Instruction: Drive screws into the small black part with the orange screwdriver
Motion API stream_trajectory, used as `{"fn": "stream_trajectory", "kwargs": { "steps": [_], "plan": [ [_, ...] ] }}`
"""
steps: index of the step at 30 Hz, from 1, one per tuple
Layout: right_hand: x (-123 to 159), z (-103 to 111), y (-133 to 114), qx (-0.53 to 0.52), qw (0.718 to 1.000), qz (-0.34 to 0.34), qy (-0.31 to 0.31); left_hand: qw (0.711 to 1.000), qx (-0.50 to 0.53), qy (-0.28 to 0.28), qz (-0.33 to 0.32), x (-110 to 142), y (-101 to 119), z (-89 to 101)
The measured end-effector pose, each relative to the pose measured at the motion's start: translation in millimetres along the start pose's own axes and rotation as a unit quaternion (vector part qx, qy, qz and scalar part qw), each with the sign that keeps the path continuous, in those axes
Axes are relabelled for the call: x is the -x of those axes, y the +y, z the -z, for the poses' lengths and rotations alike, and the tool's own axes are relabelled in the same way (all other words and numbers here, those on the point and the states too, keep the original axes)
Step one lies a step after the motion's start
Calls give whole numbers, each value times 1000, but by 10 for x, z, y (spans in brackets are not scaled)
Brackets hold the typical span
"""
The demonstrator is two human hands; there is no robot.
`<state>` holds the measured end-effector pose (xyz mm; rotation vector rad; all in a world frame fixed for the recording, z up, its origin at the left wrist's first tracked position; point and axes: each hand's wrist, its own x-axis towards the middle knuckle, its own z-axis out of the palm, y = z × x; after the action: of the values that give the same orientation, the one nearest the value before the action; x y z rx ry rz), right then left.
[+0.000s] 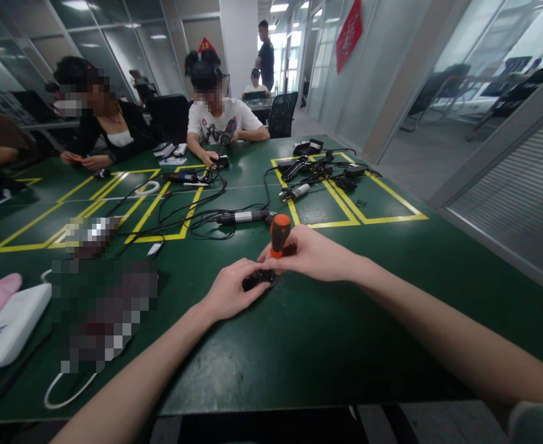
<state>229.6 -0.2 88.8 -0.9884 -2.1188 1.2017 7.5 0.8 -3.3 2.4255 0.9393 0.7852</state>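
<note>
A stubby screwdriver (280,235), dark-handled with an orange cap and an orange collar, stands upright above the green table. My right hand (306,253) is closed around its lower end, fingertips pinched together; its shaft and tip are hidden by the fingers. Directly below, my left hand (234,287) grips a small black part (266,276) between thumb and fingers, low at the tabletop. Both hands meet over this part, and most of its shape is covered.
Ahead lie a grey-and-black power tool (244,217) and coiled black cables (207,222). More corded tools (303,169) sit within yellow tape outlines (392,219). A white power bank (12,330) rests at left. Across the table, a person in a white shirt (244,117) holds a tool.
</note>
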Motion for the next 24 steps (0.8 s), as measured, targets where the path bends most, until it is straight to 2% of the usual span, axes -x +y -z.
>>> {"fn": "stream_trajectory", "kwargs": {
  "steps": [2, 5, 9, 11, 16, 20, 24],
  "plan": [
    [-3, -1, 17, 89, 995, 29, 34, 1000, -1, 5, 3, 1, -14, -7],
    [-17, -11, 14, 241, 965, 47, 88, 1000, -1, 7, 5, 3, -25, -4],
    [-30, -11, -47, 340, 938, -19, 65, 1000, 3, 2, 9, 10, -19, 18],
    [-27, -3, -80, 335, 941, -31, 39, 1000, 4, -1, 11, 13, -10, 30],
    [7, 7, -131, 251, 968, 4, 0, 1000, 9, -12, 12, 20, 9, 57],
    [28, -20, -144, 210, 978, 12, -4, 1000, 15, -23, 2, 35, 6, 76],
    [23, -57, -122, 231, 972, -15, 25, 1000, 15, -22, 5, 74, -3, 67]
  ]
}}
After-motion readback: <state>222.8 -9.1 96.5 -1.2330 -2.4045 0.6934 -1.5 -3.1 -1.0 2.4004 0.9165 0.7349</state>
